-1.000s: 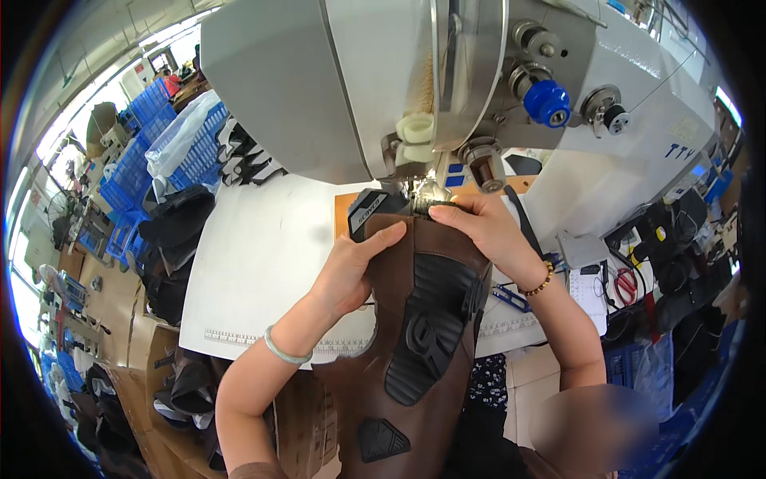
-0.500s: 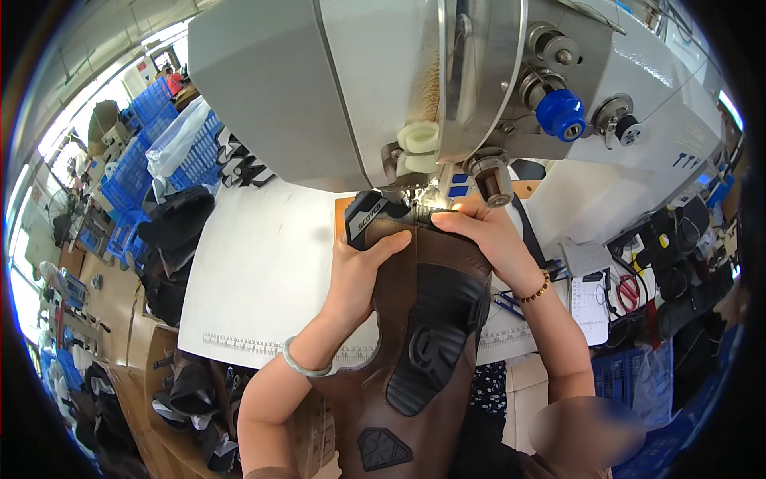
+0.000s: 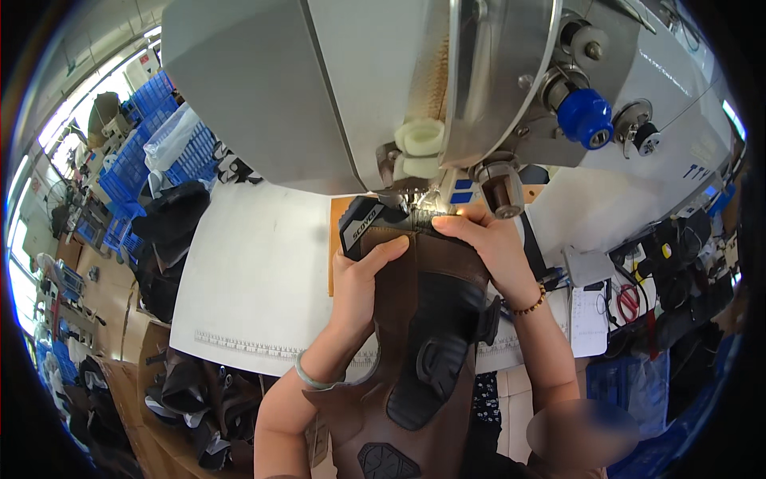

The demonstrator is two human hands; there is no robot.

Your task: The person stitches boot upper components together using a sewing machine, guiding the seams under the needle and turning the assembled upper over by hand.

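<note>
A brown leather boot upper [image 3: 391,299] with a black ribbed panel [image 3: 437,351] stretches from my lap up to the sewing machine [image 3: 247,96]. Its top edge lies beneath the lit needle area [image 3: 427,201]. My left hand [image 3: 359,279] grips the upper's left side, thumb flat on the brown leather beside a black tab with pale lettering [image 3: 364,225]. On the other side my right hand [image 3: 491,249] pinches the dark top edge close to the needle, its thumb on top. The fingers of both hands are largely hidden beneath the leather.
The white table [image 3: 255,271] carries a printed ruler along its front edge. Blue crates [image 3: 187,152] and dark boot pieces [image 3: 175,223] are at left. A box of uppers [image 3: 195,391] stands below. A notepad [image 3: 589,319] and red-handled scissors [image 3: 629,302] lie at right.
The view has shifted slightly, so the machine looks larger. Both hands keep their grip near the needle. A black strap piece on the upper's right side now sticks out farther.
</note>
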